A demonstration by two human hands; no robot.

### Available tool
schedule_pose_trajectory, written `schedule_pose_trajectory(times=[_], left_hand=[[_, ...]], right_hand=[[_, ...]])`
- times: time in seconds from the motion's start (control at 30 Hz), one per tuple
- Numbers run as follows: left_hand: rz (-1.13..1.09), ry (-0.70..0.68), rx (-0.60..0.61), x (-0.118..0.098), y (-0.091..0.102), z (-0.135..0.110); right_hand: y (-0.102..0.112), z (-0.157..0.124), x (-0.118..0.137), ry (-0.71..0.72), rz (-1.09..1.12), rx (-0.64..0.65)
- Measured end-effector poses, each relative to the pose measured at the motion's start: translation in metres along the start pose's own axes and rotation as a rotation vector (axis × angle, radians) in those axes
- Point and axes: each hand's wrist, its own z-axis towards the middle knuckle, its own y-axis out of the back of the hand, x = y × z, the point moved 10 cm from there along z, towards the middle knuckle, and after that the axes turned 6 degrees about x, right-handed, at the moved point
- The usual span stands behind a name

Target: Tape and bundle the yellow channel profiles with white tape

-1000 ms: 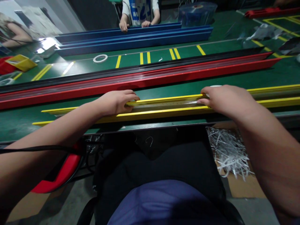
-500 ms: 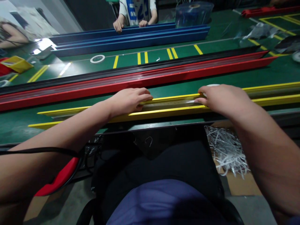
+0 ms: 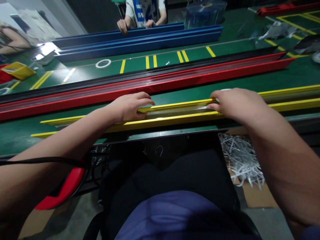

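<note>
A long yellow channel-shaped rail [image 3: 175, 117] lies along the near edge of the table. My left hand [image 3: 130, 107] is at its far lip, thumb and fingers around the lip, the index finger lifted a little. Farther right, my right hand [image 3: 231, 101] is closed at the same lip, its thumb and index finger pinched together. A bit of white shows between those fingers, and the white curved rim of what looks like a tape roll [image 3: 226, 89] shows behind the hand. My palm hides most of that roll.
Beyond lie a red rail [image 3: 160, 87] and a black strip [image 3: 125, 74]. Blue rails [image 3: 140, 44] lie farther back, before a co-worker's hands [image 3: 123, 26]. A white tape ring [image 3: 103, 63] and a yellow bin [image 3: 18, 70] are left. White scraps [image 3: 243, 163] lie below the table, right.
My left hand has slid left along the yellow rail's far lip, its index finger now lifted more. My right hand stays about where it was.
</note>
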Motion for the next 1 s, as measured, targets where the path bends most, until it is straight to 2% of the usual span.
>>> schedule_pose_trajectory(times=[0.23, 0.5, 0.6, 0.73, 1.0], left_hand=[[-0.020, -0.064, -0.056, -0.042, 0.015, 0.041], [-0.034, -0.105, -0.123, -0.068, 0.019, 0.079], [-0.048, -0.117, -0.136, -0.074, 0.019, 0.085], [-0.050, -0.090, -0.097, -0.068, 0.016, 0.073], [0.063, -0.029, 0.050, -0.011, -0.008, 0.012]], right_hand=[[0.002, 0.000, 0.000, -0.040, 0.030, 0.015], [0.000, 0.004, 0.001, -0.028, -0.027, 0.018], [0.000, 0.004, 0.001, -0.025, -0.035, 0.013], [0.001, 0.002, 0.001, -0.026, -0.010, 0.028], [0.003, -0.003, 0.006, -0.025, -0.013, 0.021]])
